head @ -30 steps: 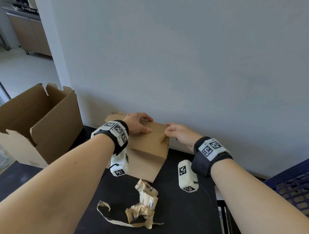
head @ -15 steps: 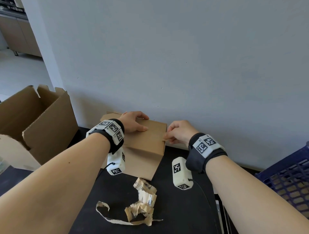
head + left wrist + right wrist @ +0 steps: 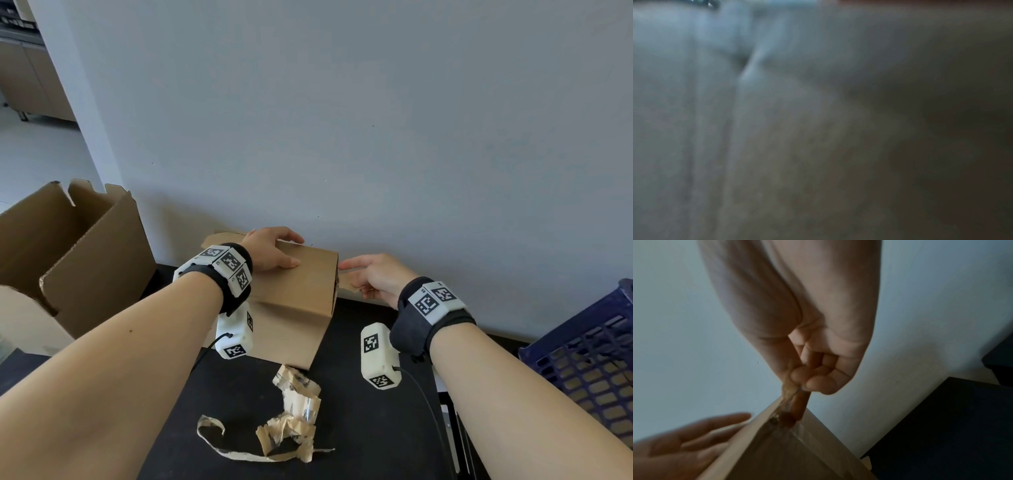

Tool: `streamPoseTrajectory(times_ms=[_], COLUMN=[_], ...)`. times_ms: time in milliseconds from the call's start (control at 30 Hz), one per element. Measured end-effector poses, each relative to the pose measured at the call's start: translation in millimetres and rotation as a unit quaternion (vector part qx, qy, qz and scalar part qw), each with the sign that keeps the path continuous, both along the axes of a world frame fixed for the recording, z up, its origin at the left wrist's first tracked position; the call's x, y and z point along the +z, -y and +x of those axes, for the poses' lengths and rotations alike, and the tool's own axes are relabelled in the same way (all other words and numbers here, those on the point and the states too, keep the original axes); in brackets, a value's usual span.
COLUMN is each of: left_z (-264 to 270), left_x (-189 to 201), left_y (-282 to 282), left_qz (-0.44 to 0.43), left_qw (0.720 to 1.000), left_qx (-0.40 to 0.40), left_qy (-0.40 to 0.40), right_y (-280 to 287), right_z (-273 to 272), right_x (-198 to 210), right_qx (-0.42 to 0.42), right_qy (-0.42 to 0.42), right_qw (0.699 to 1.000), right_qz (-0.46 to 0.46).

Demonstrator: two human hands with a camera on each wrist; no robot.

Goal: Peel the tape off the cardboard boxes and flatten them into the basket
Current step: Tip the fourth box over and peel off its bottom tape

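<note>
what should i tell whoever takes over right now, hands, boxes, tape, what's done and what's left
Left hand: rests flat on top of the small box, steadying it.
Right hand: fingers pinch a tape strip at the small box's right end, part peeled and still attached.
Small box stands on the black table against the wall, not flattened.
Big box stands open at the left, not flattened.
Peeled tape scraps lie on the table in front.
Blue basket is at the right; no cardboard shows in its visible part.
Left: finish peeling, flatten both boxes, put them into the basket.

Small brown cardboard box (image 3: 294, 291) is sitting closed on the black table against the wall; tape strip (image 3: 792, 395) is lifting off its right top corner. Blue basket (image 3: 582, 363) is standing at right.
</note>
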State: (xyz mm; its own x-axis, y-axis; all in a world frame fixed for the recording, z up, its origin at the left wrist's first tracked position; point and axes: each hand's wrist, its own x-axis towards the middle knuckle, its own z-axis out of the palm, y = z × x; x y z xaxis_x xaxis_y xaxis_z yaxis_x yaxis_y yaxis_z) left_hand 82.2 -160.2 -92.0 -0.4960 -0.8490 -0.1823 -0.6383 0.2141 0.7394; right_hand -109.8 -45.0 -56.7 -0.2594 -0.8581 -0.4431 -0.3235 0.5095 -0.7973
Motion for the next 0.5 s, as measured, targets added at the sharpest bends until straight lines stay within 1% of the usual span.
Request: streamPoseTrajectory(times_ms=[67, 133, 167, 200, 233, 267, 333, 400, 500], left_z=[-7.6, -23.6, -34.2, -44.6, -53.1, -59.4, -65.1, -65.5, -65.5], left_x=[15.5, 31.1, 36.8, 39.0, 38.1, 35.6, 28.7, 26.5, 25.8], left_y=[-8.3, -23.0, -32.8, -42.4, -48.8, -52.3, -52.0, -50.7, -49.5], left_qz=[0.003, 0.008, 0.0, -0.024, -0.059, -0.09, -0.118, -0.125, -0.122], left_qw=[1.0, 0.997, 0.995, 0.988, 0.975, 0.961, 0.943, 0.94, 0.946], left_qx=[-0.019, -0.069, -0.101, -0.132, -0.16, -0.176, -0.182, -0.179, -0.171], left_qy=[-0.019, -0.015, 0.018, 0.075, 0.14, 0.195, 0.253, 0.264, 0.249], right_y=[0.1, 0.7, 1.1, 1.2, 1.3, 1.0, -0.5, -1.1, -2.8], right_z=[-0.7, -1.0, -1.2, -1.5, -2.4, -3.6, -7.4, -11.4, -14.6], right_x=[-2.4, -6.0, -8.1, -10.2, -12.2, -14.2, -17.2, -19.9, -23.3], right_qx=[0.001, -0.007, -0.015, -0.025, -0.034, -0.039, -0.044, -0.053, -0.07], right_qy=[-0.004, 0.0, 0.007, 0.013, 0.016, 0.015, 0.016, 0.032, 0.068], right_qw=[1.0, 1.0, 1.0, 0.999, 0.999, 0.999, 0.999, 0.998, 0.995], right_qz=[-0.009, -0.017, -0.021, -0.025, -0.027, -0.026, -0.024, -0.026, -0.022])
